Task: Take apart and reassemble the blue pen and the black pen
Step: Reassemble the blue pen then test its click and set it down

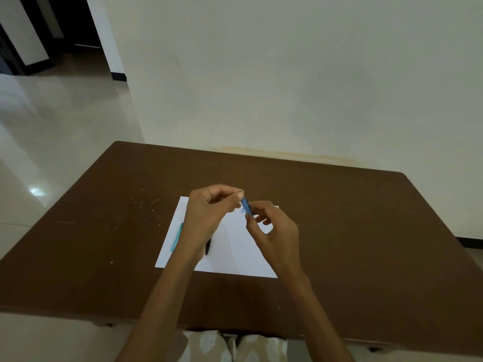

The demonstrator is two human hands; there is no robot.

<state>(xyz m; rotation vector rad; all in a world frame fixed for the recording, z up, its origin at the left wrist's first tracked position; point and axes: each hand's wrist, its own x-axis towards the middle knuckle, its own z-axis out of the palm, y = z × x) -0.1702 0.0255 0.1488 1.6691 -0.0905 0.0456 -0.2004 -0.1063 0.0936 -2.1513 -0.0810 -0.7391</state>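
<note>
Right hand (274,231) and left hand (209,212) pinch a short blue pen piece (246,206) btwn fingertips, held above white paper (235,246). Teal pen part (177,236) lies at paper's left edge; black pen (208,246) partly hidden under left wrist. Brown table (339,231) w/ pale specks, against cream wall; glossy tile floor at left.

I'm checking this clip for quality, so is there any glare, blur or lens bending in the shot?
Head view: glare on the floor tiles at left; wide-angle bending bows the table edges; dim overall; the small blue pen part between the fingertips looks soft.
</note>
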